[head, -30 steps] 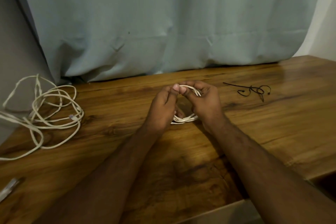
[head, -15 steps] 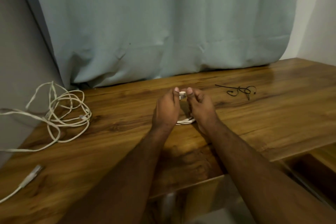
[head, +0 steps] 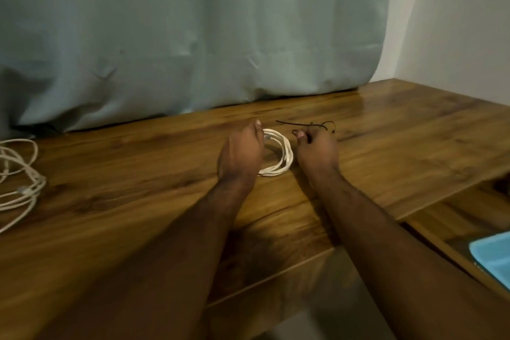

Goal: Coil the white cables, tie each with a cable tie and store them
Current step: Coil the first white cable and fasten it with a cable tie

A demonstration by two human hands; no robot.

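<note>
Head cam: we're looking down at the wooden bench. Our left hand is gripping the left side of the coiled white cable, which is lying flat on the bench between our hands. Our right hand is sitting just beside the coil with fingers curled, right at the black cable ties; can't tell if it's pinching one. Loose white cables are sprawling at the far left. A blue tray is peeking in lower right.
</note>
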